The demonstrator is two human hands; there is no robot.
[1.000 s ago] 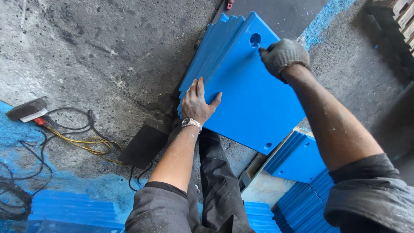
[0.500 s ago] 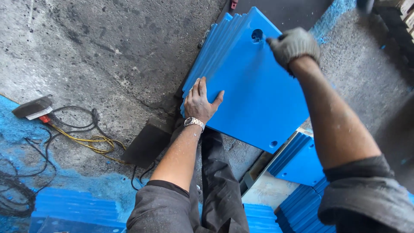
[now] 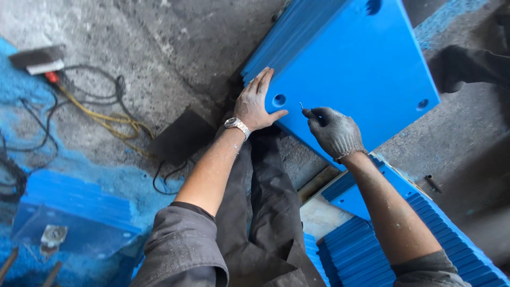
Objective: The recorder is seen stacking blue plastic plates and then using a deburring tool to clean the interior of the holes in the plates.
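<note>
head view, looking down: large flat blue plastic panel (image 3: 350,74) with round drilled holes, leaning at the front of a stack of like blue panels (image 3: 276,40), lower edge down by the knees of dark grey trousers (image 3: 265,212). bare left hand (image 3: 256,102) with a metal wristwatch (image 3: 236,125) laid flat against the panel's lower left corner, fingers spread and unclenched, thumb just below a round hole (image 3: 279,99) — pressing, not gripping. right hand (image 3: 334,132) in a dirty grey knit glove, just right of that hole, in front of the panel's lower edge, fingers clenched around a small thin metal hook tool (image 3: 304,109) whose curved tip pokes up over the panel face; cannot tell whether the tip touches the plastic. a second hole (image 3: 423,103) near the panel's right corner, a third partly cut off at the top. below the panel, right of the trousers, a second pile of blue plastic sheets (image 3: 425,234) lying edge-on under the right forearm. left of the panel, on rough grey concrete floor (image 3: 159,42) — a flat dark square pad (image 3: 180,135), tangled black and yellow cables (image 3: 101,114), a small brush-like block (image 3: 37,57) farther left, and blue dust over a low blue sheet (image 3: 74,212).
</note>
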